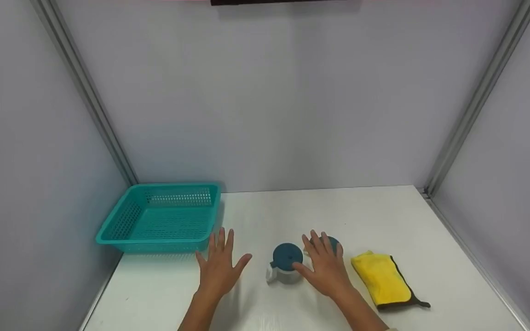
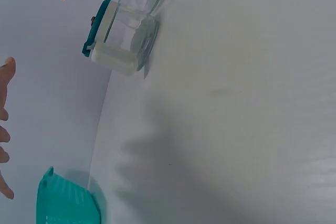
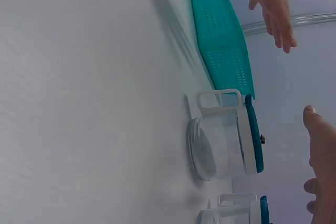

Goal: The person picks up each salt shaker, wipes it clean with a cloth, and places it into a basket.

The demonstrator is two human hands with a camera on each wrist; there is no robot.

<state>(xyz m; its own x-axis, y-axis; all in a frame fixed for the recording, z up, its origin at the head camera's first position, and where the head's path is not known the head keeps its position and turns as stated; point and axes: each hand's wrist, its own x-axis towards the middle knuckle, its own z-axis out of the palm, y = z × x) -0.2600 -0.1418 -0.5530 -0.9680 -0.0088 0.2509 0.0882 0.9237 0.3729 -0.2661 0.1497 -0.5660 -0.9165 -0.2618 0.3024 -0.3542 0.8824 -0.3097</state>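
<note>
Two clear jars with blue lids and white handles stand upright on the white table. The nearer jar (image 1: 288,257) shows whole in the right wrist view, its lid (image 3: 254,135) on. Partly hidden behind my right hand in the head view is the second jar (image 1: 333,243). My right hand (image 1: 327,271) is spread above and beside the jars, fingers straight, holding nothing. To their left my left hand (image 1: 219,269), likewise spread, hovers over the table in front of the basket with nothing in it. Whether the right hand touches a lid I cannot tell.
A teal perforated basket (image 1: 157,241) stands at the back left, against the wall. On the right lies a folded yellow cloth (image 1: 380,279) with a dark edge. Grey walls (image 1: 265,101) enclose the table (image 1: 265,211) at the back and sides.
</note>
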